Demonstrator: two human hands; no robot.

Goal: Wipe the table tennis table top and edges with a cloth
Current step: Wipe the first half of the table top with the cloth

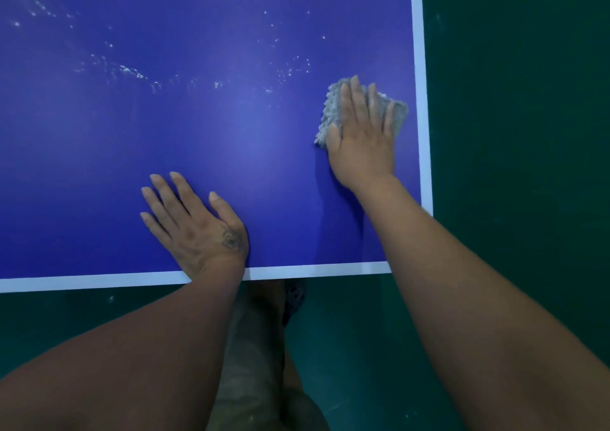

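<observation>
— Step in hand?
— Top is being wiped, near right corner. The table (198,133) is leaned on by the left hand (194,226), laid flat, fingers straight, nothing held. The right hand (363,133) is spread flat on the cloth (328,113), pressed down, not clenched. Cloth lies just inside the white side line.
— Next move?
— White specks (132,70) are scattered farther up and left, so a longer reach across is judged needed. Edges are judged not yet done.
— Hidden?
— Far end and left side are cut off. Most of the cloth is covered by the hand. Specks: water or dust, cannot be told.
</observation>
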